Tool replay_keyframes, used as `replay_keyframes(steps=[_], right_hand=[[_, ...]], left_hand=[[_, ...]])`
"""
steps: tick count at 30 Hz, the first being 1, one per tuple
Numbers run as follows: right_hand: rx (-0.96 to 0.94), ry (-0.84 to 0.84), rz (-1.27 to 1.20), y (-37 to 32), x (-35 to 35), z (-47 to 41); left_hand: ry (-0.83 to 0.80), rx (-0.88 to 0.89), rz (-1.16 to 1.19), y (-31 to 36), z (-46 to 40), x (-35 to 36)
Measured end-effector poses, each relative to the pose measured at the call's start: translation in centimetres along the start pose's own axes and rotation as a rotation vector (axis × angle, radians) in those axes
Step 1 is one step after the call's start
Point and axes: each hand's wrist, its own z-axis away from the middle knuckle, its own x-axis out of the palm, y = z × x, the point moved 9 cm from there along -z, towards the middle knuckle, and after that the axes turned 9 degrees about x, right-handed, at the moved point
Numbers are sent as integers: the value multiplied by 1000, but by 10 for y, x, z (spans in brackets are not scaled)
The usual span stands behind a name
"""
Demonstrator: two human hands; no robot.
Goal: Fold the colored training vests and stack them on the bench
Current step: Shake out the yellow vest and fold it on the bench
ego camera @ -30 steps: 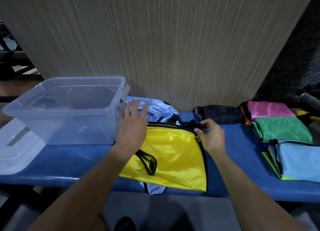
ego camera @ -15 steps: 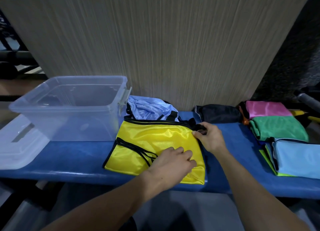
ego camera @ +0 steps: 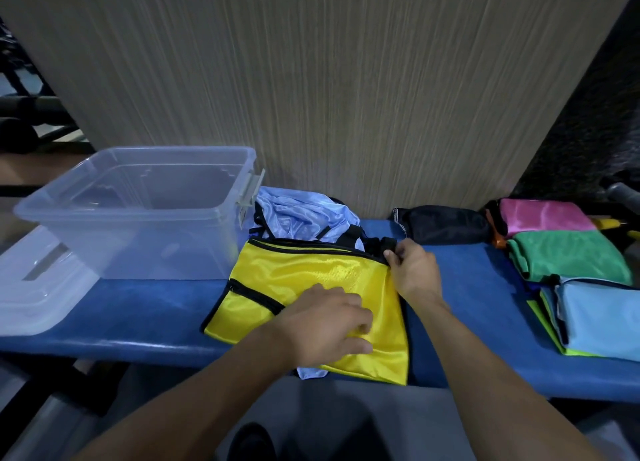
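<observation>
Pressing yellow vest (ego camera: 311,280) w/ left hand (ego camera: 325,322), right hand (ego camera: 414,270) pinching corner.

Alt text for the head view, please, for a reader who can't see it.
Two hands work a yellow vest on a blue bench: the left hand presses it flat, the right hand pinches its black-trimmed corner. A clear bin sits left, folded vests right.

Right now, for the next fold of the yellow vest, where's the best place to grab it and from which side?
Probably the black-trimmed left edge of the yellow vest, coming from the bin side. That edge lies flat and free on the bench, while the right hand pinches the far right corner and the left hand rests on the middle. Avoid the near edge: it overhangs the bench.
</observation>
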Motion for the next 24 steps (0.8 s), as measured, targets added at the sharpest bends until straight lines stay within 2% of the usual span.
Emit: replay_keyframes(steps=[3,8,12,16,18,21,24], right_hand=[[58,-14,-1,3,-9,1],[175,-175,72,18,-11,8],[217,-270,81,23,-5,22],[310,-293,-44,27,1,28],[338,-290,-192,25,2,30],[410,-291,-491,25,-11,41],[443,-206,-604,43,-43,36]], left_hand=[[27,-191,38,-33,17,-9],[143,-468,-23,-86,48,-23],[169,-404,68,-69,43,-16],[276,-261,41,-31,28,-24],[215,-236,34,-21,20,-14],[21,-238,22,-13,7,11],[-72,-202,15,2,-14,26]])
